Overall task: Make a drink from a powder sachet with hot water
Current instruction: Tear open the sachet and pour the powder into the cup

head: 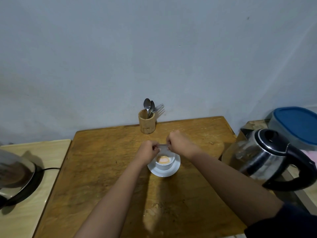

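Observation:
A white cup (165, 166) stands on a white saucer (175, 170) in the middle of the wooden table (103, 169). Orange-and-pale powder lies in the bottom of the cup. Just above the cup's far rim both hands pinch a small sachet (163, 146), held level between them. My left hand (148, 151) grips its left end and my right hand (178, 141) grips its right end. Most of the sachet is hidden by the fingers. A glass electric kettle (267, 158) with a black handle stands at the table's right edge.
A wooden holder (147, 123) with spoons and a fork stands at the table's far edge by the wall. A blue-lidded container (296, 125) sits behind the kettle. On a lower pale surface at left is a round metal appliance (15, 176) with a black cord.

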### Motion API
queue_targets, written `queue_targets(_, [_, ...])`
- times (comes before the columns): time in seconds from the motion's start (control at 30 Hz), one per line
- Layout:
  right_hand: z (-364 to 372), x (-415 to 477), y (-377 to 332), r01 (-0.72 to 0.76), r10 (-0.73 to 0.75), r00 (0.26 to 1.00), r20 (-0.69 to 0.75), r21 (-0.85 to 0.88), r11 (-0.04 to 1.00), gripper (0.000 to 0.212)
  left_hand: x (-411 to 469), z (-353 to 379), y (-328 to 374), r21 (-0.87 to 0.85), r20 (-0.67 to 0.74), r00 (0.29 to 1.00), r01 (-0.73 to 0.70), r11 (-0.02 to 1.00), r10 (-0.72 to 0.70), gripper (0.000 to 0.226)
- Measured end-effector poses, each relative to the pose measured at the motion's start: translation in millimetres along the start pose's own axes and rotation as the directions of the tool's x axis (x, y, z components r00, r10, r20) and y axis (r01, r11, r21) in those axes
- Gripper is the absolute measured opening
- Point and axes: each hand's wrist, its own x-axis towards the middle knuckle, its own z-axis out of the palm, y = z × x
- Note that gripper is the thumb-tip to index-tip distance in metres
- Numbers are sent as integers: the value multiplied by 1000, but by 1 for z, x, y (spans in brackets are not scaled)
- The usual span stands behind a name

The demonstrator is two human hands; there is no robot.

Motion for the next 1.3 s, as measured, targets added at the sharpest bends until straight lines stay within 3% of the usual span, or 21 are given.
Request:
queue_targets(0.13, [-3, -1, 0, -15, 16, 999, -48, 16, 1000, 43, -3, 1, 2, -29, -19, 1000, -3, 1000, 3, 14])
queue_targets(0.37, [3, 0, 6, -44, 54, 996, -67, 147, 988, 19, -3, -2, 0, -6, -52, 999, -12, 1000, 12, 15])
queue_targets(0.53, [3, 2, 4, -37, 47, 996, -72, 132, 991, 36, -3, -3, 0, -5, -64, 998, -6, 1000, 5, 15])
queue_targets(0.7, [6, 5, 6, -45, 58, 996, -66, 180, 983, 8, -3, -6, -2, -21, -68, 998, 0, 1000, -1, 16])
queue_targets(0.87, [9, 8, 6, -36, 49, 996, -70, 181, 983, 8, -5, -10, -3, -46, -85, 996, -14, 999, 10, 15])
queue_targets(1.13, [15, 8, -8, -41, 68, 993, -95, 260, 965, 9, -23, -24, -9, -204, -138, 989, 17, 979, -46, 15])
queue_targets(1.3, [29, 4, -33, 1, 54, 993, -108, 454, 891, 9, -39, -36, -35, -357, -188, 975, 45, 933, -119, 10])
